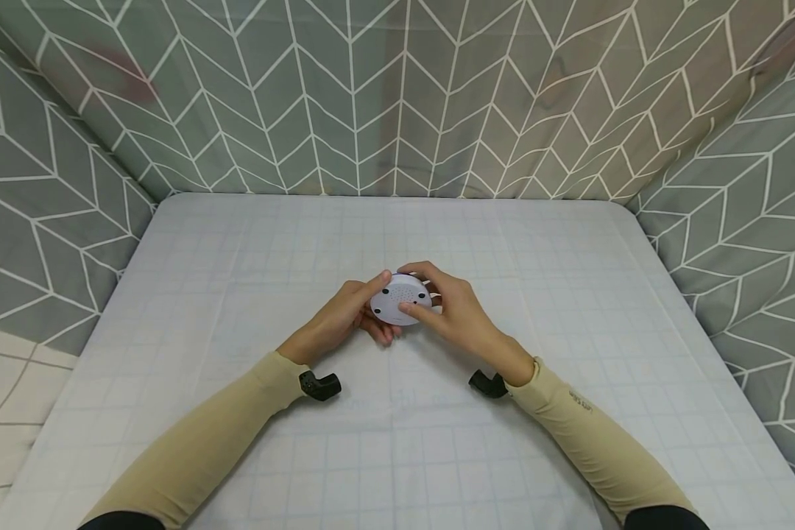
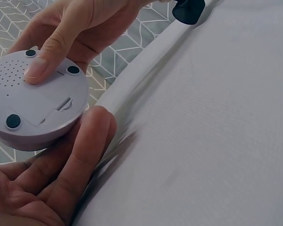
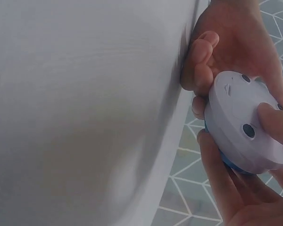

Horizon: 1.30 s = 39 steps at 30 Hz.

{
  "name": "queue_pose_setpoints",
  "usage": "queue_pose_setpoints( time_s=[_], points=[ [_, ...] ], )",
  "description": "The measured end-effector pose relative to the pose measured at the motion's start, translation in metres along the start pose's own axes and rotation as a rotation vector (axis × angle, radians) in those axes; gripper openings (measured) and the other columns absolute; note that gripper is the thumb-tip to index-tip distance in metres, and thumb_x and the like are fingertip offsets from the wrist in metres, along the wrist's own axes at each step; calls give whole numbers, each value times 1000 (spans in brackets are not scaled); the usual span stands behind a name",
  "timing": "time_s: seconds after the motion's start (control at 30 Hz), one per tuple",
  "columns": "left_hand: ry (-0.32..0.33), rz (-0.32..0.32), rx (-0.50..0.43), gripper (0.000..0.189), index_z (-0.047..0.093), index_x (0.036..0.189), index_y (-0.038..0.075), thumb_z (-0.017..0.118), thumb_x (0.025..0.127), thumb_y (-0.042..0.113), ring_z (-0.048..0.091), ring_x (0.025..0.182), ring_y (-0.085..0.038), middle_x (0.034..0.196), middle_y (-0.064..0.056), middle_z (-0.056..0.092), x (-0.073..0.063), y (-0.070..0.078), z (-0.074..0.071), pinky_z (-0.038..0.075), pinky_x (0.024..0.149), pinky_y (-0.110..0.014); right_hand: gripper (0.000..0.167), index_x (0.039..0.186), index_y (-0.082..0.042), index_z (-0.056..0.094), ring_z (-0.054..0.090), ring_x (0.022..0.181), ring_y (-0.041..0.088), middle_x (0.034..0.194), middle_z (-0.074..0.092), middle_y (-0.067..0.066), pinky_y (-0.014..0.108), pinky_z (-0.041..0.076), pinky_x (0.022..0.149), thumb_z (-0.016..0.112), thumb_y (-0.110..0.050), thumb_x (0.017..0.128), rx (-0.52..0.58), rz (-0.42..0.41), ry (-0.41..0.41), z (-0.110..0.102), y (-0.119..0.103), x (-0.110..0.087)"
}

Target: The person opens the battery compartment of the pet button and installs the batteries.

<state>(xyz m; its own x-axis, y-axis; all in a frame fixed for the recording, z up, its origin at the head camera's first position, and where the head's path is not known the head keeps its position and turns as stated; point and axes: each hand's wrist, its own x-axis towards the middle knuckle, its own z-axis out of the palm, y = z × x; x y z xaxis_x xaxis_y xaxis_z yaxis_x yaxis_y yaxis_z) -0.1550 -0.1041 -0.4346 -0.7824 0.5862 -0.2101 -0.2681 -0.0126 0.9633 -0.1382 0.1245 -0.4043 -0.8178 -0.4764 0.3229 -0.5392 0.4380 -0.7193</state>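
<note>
A round white plastic device [image 1: 397, 300] is held between both hands above the table, its underside turned up. In the left wrist view that underside shows a speaker grille [image 2: 10, 75], dark round feet [image 2: 13, 121] and a battery cover [image 2: 42, 106]. My left hand [image 1: 341, 313] grips its left side, thumb at the rim and fingers below. From the right, my right hand [image 1: 460, 313] holds it with the thumb on the underside and the fingers around the far edge. Blue edging [image 3: 233, 162] shows below the white body in the right wrist view; the device's other face is hidden.
A white table [image 1: 384, 456] with a faint grid spreads beneath the hands. Patterned grey-green curtains [image 1: 377, 96] stand behind it and on both sides. Black wrist cameras [image 1: 320, 386] stick out inward from the tan sleeves [image 1: 205, 434].
</note>
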Motion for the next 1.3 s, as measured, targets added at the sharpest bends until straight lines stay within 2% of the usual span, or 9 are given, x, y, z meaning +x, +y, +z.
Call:
queue_pose_setpoints(
  time_s=[0.2, 0.37, 0.6, 0.77, 0.9, 1.03, 1.3],
  points=[
    [18, -13, 20, 65, 70, 119, -5, 51, 108, 57, 76, 70, -29, 94, -29, 76, -1, 2, 1, 66, 74, -42, 47, 137, -11, 59, 72, 106, 19, 129, 71, 5, 34, 64, 82, 81, -17, 95, -17, -50, -6, 0, 0, 0],
    [24, -5, 36, 60, 71, 120, -1, 57, 105, 56, 77, 75, -32, 102, -30, 76, -1, 1, 1, 66, 78, -43, 47, 136, -12, 61, 71, 108, 17, 126, 71, 2, 34, 64, 83, 82, -21, 95, -32, -34, -25, -2, -1, -1],
    [56, 26, 18, 53, 70, 122, -4, 62, 106, 46, 76, 77, -29, 103, -20, 75, -1, -1, 1, 66, 77, -43, 49, 138, -14, 62, 70, 111, 15, 125, 72, 0, 34, 63, 86, 80, -32, 96, -28, 64, -72, -6, -2, -2],
    [79, 59, -16, 49, 68, 119, -9, 62, 106, 38, 72, 74, -26, 95, -22, 71, 0, -2, 2, 66, 72, -41, 38, 134, -15, 64, 71, 113, 19, 123, 73, 2, 38, 63, 89, 64, -41, 106, 6, 159, -114, -10, -1, -1],
    [93, 67, -6, 49, 69, 117, -10, 64, 105, 37, 71, 72, -26, 89, -24, 70, 0, -3, 2, 66, 70, -40, 43, 131, -12, 67, 75, 106, 19, 119, 77, 5, 43, 61, 91, 53, -47, 110, 16, 210, -150, -12, 0, 0],
    [108, 92, 50, 46, 70, 117, -7, 65, 105, 37, 71, 73, -27, 93, -27, 70, 1, -4, 1, 65, 70, -42, 47, 129, -11, 68, 78, 98, 17, 116, 78, 6, 45, 59, 94, 55, -51, 108, 75, 269, -186, -13, 2, 0],
    [114, 166, 194, 39, 70, 114, -1, 67, 103, 36, 73, 77, -33, 96, -27, 73, 4, -5, -5, 65, 71, -44, 43, 133, -7, 65, 76, 108, 19, 119, 76, 9, 43, 60, 100, 66, -40, 105, 183, 340, -205, -14, 8, 2]
  ],
)
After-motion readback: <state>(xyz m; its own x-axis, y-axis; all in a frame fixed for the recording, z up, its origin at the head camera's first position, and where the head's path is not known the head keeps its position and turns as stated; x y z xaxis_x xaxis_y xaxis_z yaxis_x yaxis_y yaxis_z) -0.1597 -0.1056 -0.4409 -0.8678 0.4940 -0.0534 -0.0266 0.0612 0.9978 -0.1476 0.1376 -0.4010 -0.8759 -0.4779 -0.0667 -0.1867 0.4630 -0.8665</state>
